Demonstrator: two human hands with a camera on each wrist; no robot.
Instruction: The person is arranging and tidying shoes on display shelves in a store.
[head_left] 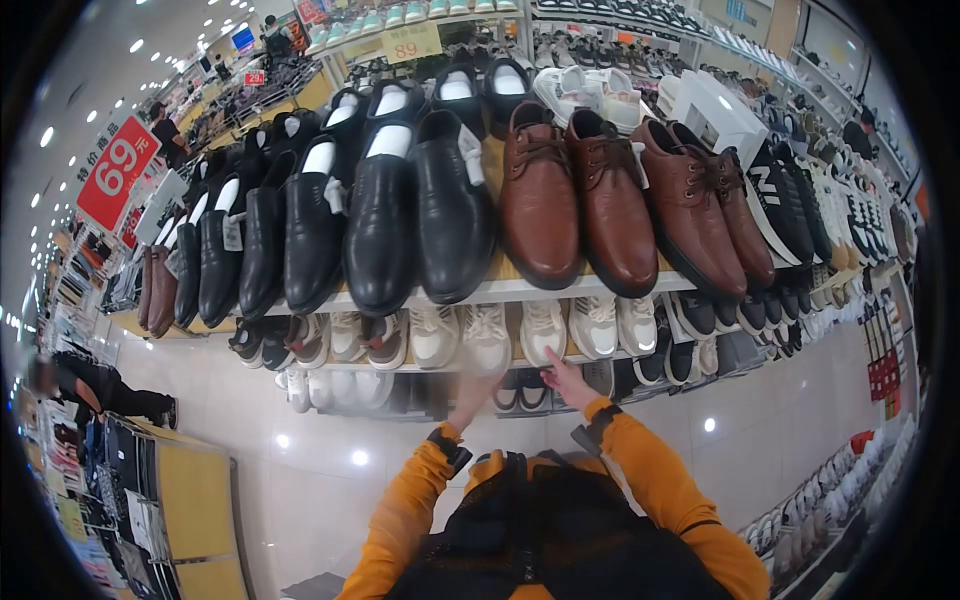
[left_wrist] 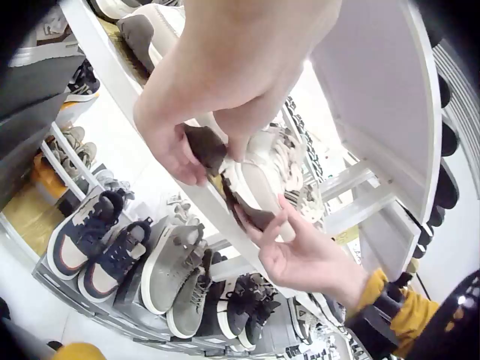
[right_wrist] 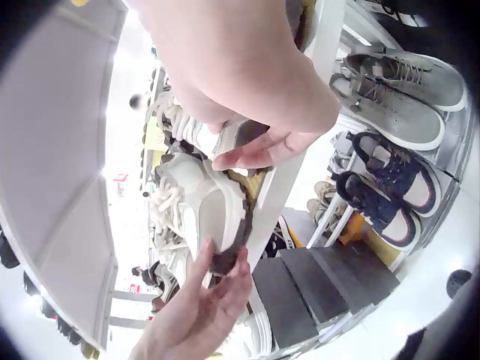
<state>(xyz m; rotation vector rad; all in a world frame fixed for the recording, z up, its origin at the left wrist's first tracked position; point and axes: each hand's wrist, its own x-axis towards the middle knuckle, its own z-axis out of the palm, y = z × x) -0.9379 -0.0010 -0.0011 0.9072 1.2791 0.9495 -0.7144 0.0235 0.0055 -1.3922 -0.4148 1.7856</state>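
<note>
On the lower shelf, white lace-up shoes stand in a row with toes outward, among them one white shoe [head_left: 485, 330] and another [head_left: 543, 325]. My left hand [head_left: 473, 395], blurred in the head view, pinches the toe of a white shoe [right_wrist: 204, 214] with a dark sole edge; in the right wrist view the left hand [right_wrist: 196, 315] has fingers on both sides of it. My right hand [head_left: 567, 382] holds the neighbouring shoe's toe [left_wrist: 259, 184], its fingers around the dark edge in the left wrist view, where the right hand [left_wrist: 311, 259] shows a black wristband.
Black loafers [head_left: 380, 220] and brown lace-ups [head_left: 540, 200] line the upper shelf [head_left: 430, 292], above the hands. Grey shoes [left_wrist: 172, 266] and navy shoes [right_wrist: 386, 176] stand on boxes below. A person in black stands at the left, beside a yellow-sided display [head_left: 195, 500].
</note>
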